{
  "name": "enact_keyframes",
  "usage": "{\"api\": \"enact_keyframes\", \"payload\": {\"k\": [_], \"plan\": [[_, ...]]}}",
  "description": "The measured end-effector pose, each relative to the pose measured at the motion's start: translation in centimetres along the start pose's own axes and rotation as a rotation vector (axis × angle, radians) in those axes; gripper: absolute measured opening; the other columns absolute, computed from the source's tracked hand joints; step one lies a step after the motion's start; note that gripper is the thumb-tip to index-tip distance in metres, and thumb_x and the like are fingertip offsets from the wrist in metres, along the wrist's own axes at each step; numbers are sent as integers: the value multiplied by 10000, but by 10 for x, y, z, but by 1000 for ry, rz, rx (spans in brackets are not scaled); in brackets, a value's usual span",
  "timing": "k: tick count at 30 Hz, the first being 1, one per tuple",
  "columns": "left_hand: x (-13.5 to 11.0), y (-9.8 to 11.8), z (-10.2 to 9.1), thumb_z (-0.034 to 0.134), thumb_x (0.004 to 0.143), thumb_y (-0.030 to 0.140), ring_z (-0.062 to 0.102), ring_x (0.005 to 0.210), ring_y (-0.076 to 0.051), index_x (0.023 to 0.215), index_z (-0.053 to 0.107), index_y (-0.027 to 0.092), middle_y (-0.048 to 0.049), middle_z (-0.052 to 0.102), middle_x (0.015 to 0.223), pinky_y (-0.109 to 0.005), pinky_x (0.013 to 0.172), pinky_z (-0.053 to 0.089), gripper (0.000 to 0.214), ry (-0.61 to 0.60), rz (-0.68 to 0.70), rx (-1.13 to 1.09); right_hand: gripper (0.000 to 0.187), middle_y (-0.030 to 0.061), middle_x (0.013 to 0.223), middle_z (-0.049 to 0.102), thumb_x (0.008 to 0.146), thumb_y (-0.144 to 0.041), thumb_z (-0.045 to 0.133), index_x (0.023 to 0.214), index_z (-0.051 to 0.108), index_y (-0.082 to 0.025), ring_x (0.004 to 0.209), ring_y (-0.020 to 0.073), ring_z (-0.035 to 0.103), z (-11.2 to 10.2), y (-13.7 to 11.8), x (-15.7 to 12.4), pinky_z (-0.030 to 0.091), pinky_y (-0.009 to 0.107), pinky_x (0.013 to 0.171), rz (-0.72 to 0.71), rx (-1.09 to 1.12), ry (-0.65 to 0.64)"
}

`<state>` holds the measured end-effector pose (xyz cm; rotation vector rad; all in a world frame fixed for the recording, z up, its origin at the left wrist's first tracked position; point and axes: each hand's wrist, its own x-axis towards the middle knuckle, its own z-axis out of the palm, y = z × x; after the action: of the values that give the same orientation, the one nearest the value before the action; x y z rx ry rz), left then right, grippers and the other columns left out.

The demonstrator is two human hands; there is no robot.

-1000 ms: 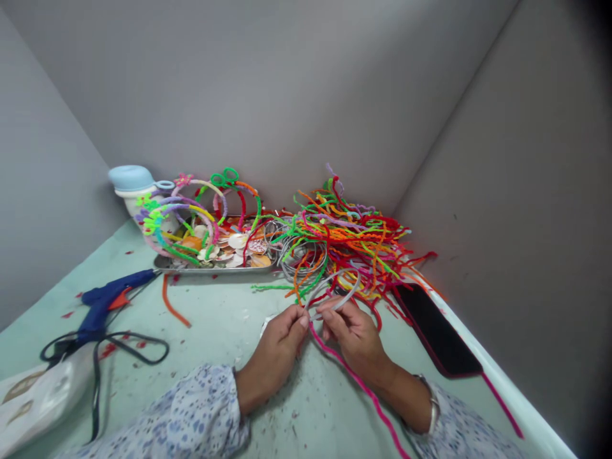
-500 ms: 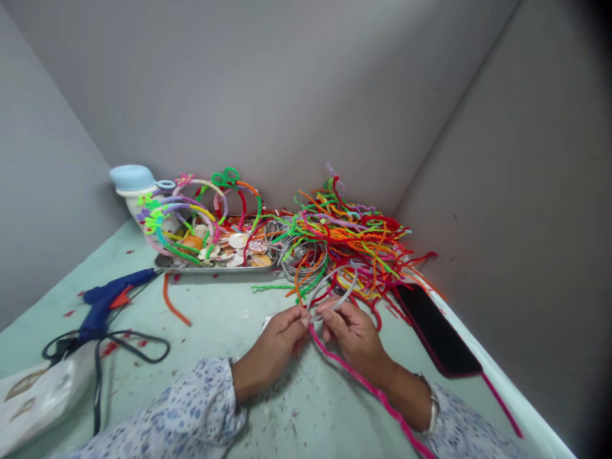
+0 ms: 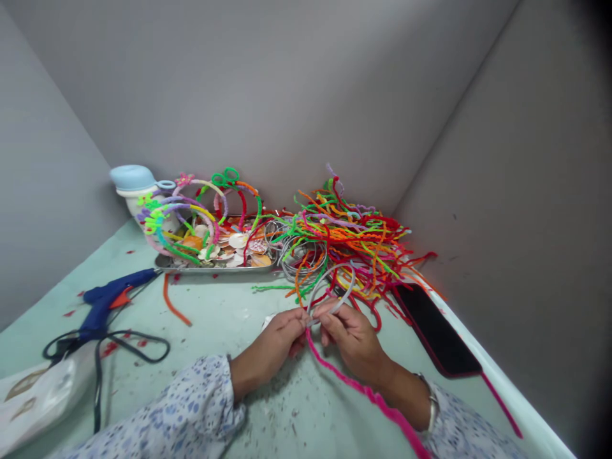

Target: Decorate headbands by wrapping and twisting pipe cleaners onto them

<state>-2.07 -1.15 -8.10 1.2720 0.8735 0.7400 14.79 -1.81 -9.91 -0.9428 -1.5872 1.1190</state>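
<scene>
A thin grey ring [image 3: 352, 280], like a bare headband, is held above the table between my two hands. My left hand [image 3: 275, 341] pinches one end of it, where a bright pink pipe cleaner [image 3: 354, 384] meets the ring. With thumb and fingers my right hand [image 3: 354, 335] grips the ring just beside that spot. From the fingertips the pipe cleaner hangs down to the right, passing below my right wrist to the bottom edge. The exact join is partly covered by my fingers.
Behind my hands lies a heap of coloured pipe cleaners [image 3: 349, 233], with grey rings [image 3: 302, 261] at its left. A metal tray [image 3: 224, 270] holds shells and wrapped headbands. A white bottle [image 3: 136, 191], a blue glue gun [image 3: 102, 303] with its cord, and a phone [image 3: 440, 331] lie around.
Both hands have shifted very slightly, still pinching the ring. The pink pipe cleaner's upper end has moved a little left, and its hanging length has swung slightly down and left.
</scene>
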Motion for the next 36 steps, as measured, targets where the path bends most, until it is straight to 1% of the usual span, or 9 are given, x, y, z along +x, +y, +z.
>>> {"api": "enact_keyframes", "payload": {"k": [2,7,12,16,20,23,27,32,36], "plan": [[-1,0,0,420,860,333,298,470,-97,704,558,149,32,380,557,-228,434,224,278,-6,18,18,214,1,737,605,941,-351,485,959,627,-192,548,106,546,1,0,0,443,235,534,-12,-4,-9],[-3,0,-2,373,866,310,299,473,-106,740,615,141,32,370,549,-238,448,238,321,-31,76,68,195,-16,663,574,941,-333,487,950,618,-189,537,112,542,2,-1,1,441,242,543,-43,-28,-35],[1,-10,-6,386,838,302,333,489,-119,711,625,146,13,417,553,-251,470,252,313,-52,98,71,181,-11,730,585,943,-320,481,932,614,-197,544,102,549,2,-5,2,443,235,546,-52,-32,-52],[4,-19,-7,399,838,301,341,473,-116,679,584,155,14,429,529,-247,463,259,284,6,71,23,168,-2,784,610,929,-311,510,921,633,-198,542,91,551,2,-4,1,453,231,556,-66,-23,-17],[2,-13,-5,397,850,260,354,448,-104,726,528,173,36,429,508,-234,460,265,200,67,55,-74,183,8,803,637,915,-337,534,915,651,-196,511,79,552,3,-2,1,439,205,494,-28,27,71],[-2,-6,-2,395,845,206,375,464,-100,793,509,178,47,436,526,-225,478,285,129,87,89,-116,203,-17,652,612,901,-359,556,910,666,-188,476,80,538,3,-3,3,425,194,472,16,23,159],[-4,-5,1,494,823,168,366,524,-86,857,504,177,53,439,627,-207,503,296,36,134,158,-98,241,-50,489,544,880,-398,577,897,662,-173,425,87,501,3,-4,5,406,191,441,93,65,230],[-3,-9,5,551,857,236,303,534,-80,897,510,179,68,395,641,-198,493,261,81,231,187,-17,242,-49,482,551,868,-398,593,879,657,-164,421,84,511,2,-2,6,414,182,437,82,84,210],[-4,-8,6,563,866,276,326,556,-84,884,524,171,61,413,648,-195,507,279,114,262,202,28,252,-36,507,568,844,-411,616,862,663,-163,407,90,502,4,-6,6,409,187,399,111,135,223]]}}
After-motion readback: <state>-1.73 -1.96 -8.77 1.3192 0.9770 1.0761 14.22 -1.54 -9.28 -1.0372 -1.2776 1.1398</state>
